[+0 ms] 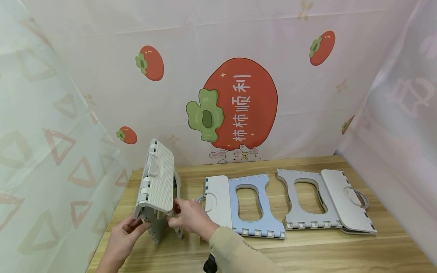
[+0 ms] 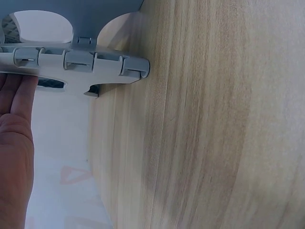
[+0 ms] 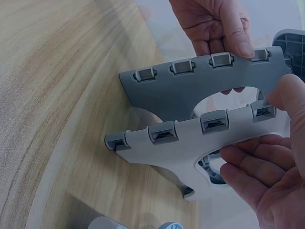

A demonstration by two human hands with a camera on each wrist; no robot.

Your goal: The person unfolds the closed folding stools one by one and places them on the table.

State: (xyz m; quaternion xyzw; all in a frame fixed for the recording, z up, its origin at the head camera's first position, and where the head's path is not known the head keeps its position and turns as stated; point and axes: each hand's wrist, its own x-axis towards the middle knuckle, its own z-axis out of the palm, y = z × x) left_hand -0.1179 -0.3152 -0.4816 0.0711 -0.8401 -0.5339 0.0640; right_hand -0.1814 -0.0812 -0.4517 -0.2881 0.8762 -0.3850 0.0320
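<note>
A grey-and-white folding stool (image 1: 159,180) stands tilted at the table's left side, its ribbed white top raised and its two leg panels apart. My left hand (image 1: 124,237) holds one leg panel by its edge; in the right wrist view the thumb lies on the edge and fingertips show behind the panel. My right hand (image 3: 274,174) grips the other leg panel, thumb at its hinged edge and fingers at the cutout. Hinge knuckles line the leg edges (image 3: 164,131). The left wrist view shows only part of the left hand (image 2: 16,143).
A blue-and-white folding stool (image 1: 250,223) lies flat in the middle of the wooden table (image 1: 273,258). Right of it lies a grey-and-white folding stool (image 1: 345,193) with a carry handle. Printed cloth (image 1: 300,94) hangs behind and on both sides.
</note>
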